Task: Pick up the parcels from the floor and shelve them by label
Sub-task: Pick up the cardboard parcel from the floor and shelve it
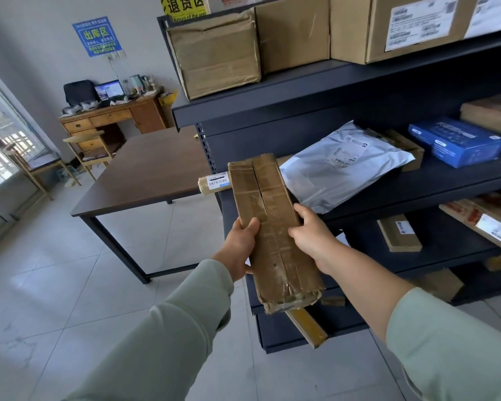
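Note:
A long, flat brown cardboard parcel [272, 227], wrapped in clear tape, is held in front of the dark shelving unit [330, 79]. My left hand [239, 247] grips its left edge and my right hand [313, 235] grips its right edge, both near the middle. Its far end points toward the middle shelf, beside a grey plastic mailer [339, 169] with a white label. No label shows on the parcel's upper face. A taped tube parcel [214, 183] sticks out past the shelf's left end, behind the held parcel.
Large cardboard boxes [214, 53] fill the top shelf. A blue box [457, 140] and more parcels lie on the middle and lower shelves. A dark table [145, 175] stands to the left, with a wooden desk [113, 117] and chairs beyond. The floor is pale tile.

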